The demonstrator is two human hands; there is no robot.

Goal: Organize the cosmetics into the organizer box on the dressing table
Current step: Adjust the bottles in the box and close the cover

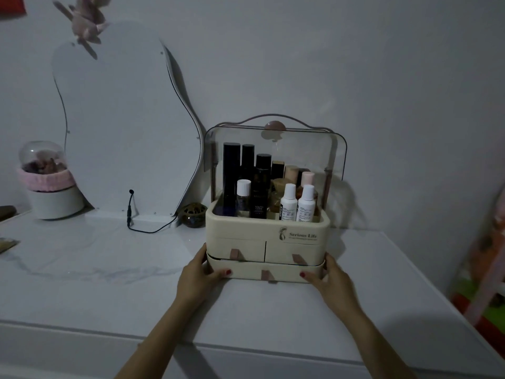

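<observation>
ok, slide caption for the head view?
Both hands, left hand and right hand, grip the filled organizer box on the dressing table.

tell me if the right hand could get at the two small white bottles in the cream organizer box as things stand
Probably yes: the clear lid is raised, so the two small white bottles stand exposed at the front of the cream organizer box, above the right hand.

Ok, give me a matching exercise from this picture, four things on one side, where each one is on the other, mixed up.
Things:
1. left hand
2. right hand
3. two white bottles
4. black cable

Places:
A. front right of the organizer box's top tray
B. on the box's lower right corner
C. on the table by the mirror
D. on the box's lower left corner

Pairs: 1-D, 2-B, 3-A, 4-C
</observation>
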